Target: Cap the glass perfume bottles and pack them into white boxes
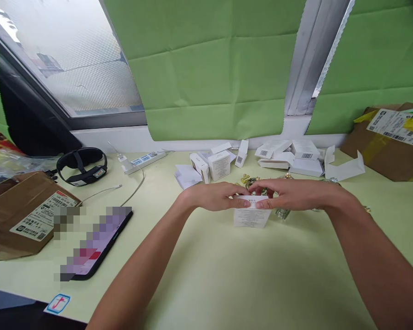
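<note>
A small white carton [251, 217] with printed text stands on the pale table in front of me. My left hand [223, 196] is closed on its upper left side, thumb along the near top edge. From the right, my right hand [278, 193] grips the same carton, its thumb close to the other one. The fingers behind the carton are partly hidden. Just beyond and right of the hands lie small gold and clear glass pieces [282, 213], mostly covered by my right hand, so their kind is hard to make out.
White cartons [220, 165] and flattened ones [306, 166] lie along the window wall. A cardboard box [382, 146] sits at right, another [24, 215] at left. A phone [103, 243], a black headband device [82, 169] and a power strip [147, 159] occupy the left side.
</note>
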A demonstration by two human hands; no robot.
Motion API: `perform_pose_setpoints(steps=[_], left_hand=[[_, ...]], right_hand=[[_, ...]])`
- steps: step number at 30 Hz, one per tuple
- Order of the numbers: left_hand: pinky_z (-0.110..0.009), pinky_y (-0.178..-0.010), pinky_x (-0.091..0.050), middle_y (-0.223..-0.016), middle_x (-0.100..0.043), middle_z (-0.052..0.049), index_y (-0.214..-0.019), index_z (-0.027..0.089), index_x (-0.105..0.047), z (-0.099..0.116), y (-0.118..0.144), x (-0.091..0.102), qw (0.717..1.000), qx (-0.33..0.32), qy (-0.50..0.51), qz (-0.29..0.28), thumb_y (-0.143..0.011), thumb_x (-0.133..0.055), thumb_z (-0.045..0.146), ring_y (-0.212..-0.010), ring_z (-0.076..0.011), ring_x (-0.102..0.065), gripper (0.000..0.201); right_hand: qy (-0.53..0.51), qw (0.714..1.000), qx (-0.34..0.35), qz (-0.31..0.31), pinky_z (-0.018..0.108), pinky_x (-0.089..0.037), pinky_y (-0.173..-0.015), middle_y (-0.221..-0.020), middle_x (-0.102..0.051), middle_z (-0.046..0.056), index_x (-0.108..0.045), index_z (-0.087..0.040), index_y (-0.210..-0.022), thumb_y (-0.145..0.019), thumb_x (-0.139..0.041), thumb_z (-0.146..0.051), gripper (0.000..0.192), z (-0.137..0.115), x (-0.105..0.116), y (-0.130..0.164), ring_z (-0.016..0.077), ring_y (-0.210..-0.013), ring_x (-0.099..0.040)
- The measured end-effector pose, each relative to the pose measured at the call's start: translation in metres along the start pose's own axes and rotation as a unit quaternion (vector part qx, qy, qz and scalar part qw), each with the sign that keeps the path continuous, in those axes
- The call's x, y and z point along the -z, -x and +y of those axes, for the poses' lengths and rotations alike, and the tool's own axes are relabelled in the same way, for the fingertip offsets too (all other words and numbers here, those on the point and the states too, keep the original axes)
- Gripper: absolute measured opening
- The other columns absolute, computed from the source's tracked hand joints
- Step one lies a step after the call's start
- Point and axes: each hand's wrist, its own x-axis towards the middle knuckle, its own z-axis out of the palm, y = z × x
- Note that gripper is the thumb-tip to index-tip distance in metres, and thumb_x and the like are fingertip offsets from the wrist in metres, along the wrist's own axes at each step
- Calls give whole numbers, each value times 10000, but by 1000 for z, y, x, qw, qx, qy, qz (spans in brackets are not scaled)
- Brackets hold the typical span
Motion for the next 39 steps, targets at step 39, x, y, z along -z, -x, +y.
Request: perform_pose_setpoints(steps=[39], left_hand=[[-309, -811, -524, -1212, -672, -72, -1219, 190, -644, -57, -19, 16, 835, 69, -117, 533, -924, -616, 305, -980, -180, -632, 317]], right_hand=[[26, 937, -22, 348, 334, -551, -654, -1149, -697, -16, -627, -470, -1174, -820, -575, -700, 425, 44, 37, 39, 243, -976, -659]])
